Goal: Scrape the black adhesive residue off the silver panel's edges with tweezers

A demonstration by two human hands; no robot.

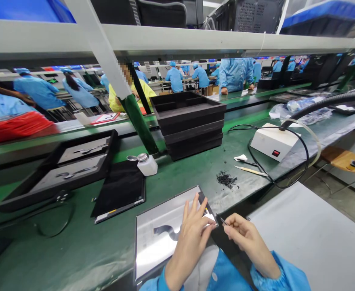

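While one silver-backed panel [153,258] lay at the near edge of the bench [59,250], the left hand [192,232] rested over it, three fingers spread, thumb and forefinger nearly meeting at its three-o'clock edge; whether they gripped anything, I couldn't tell. The right hand's [250,238] fingers pinched one slim dark tool [223,221] just beside. At ten o'clock lay one black panel [121,190], then one tray [113,151] with two panels [53,182]; at eleven, one white bottle [148,166].
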